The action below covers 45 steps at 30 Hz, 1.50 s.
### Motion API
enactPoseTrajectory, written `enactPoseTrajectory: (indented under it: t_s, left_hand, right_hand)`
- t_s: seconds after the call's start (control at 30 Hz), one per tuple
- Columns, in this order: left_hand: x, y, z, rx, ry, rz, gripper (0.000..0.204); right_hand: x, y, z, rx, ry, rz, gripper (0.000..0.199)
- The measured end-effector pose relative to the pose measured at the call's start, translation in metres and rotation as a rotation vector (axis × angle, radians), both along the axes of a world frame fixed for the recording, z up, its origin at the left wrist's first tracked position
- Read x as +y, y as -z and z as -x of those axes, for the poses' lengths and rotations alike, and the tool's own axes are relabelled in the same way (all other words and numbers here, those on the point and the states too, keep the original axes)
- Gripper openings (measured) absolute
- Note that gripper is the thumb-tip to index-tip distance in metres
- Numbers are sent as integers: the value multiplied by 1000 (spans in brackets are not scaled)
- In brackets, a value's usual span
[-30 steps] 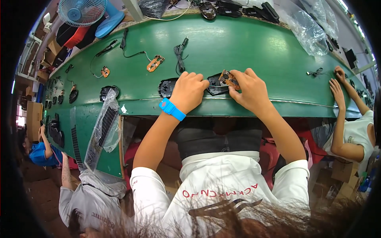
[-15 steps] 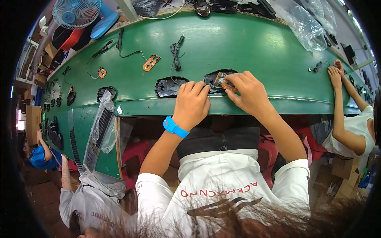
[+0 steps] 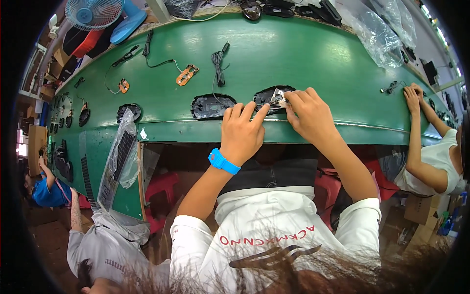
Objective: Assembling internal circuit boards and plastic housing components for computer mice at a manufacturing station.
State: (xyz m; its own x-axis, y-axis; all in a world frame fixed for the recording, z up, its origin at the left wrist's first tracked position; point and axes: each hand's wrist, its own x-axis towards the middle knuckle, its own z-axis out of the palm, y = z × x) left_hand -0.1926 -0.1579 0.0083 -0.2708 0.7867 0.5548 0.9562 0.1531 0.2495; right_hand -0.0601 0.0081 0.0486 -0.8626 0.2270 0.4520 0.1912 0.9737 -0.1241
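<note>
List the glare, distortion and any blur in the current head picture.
Head view: pale glare on the green table, whose far edge curves; corners fall to black. Head view: white highlights on the clear bag at upper right. Head view: blurred hair along the bottom, veiling the white shirt. Head view: the small part in the right hand looks washed out, its detail unclear.

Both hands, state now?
Left hand: open, at the edge of the black shell.
Right hand: closed, holding the circuit board.
</note>
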Motion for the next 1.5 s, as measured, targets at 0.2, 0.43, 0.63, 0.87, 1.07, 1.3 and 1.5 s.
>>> enactPoseTrajectory:
  t_s: [0.2, 0.43, 0.63, 0.87, 1.07, 1.3, 1.5]
  left_hand:
    - [4, 6, -9, -5, -30, 11, 46]
    - [6, 6, -10, -16, -25, 34, 46]
    - [5, 5, -8, -22, -17, 60, 44]
    - [3, 7, -11, -27, -18, 54, 44]
    - [2, 8, -9, -41, 3, 50, 46]
    - [2, 8, -7, -10, 7, 69, 44]
    - [2, 10, -5, 6, 26, 78, 45]
  right_hand:
    - [4, 2, -2, 63, -64, 2, 32]
    - [28, 9, 0, 91, -205, 91, 33]
    - [42, 7, 7, 104, -348, 200, 31]
    - [50, 1, 17, 13, -437, 252, 28]
    - [51, -8, 17, -79, -460, 192, 30]
    - [50, -6, 18, -94, -475, 119, 34]
    - [50, -6, 19, -239, -458, 14, 42]
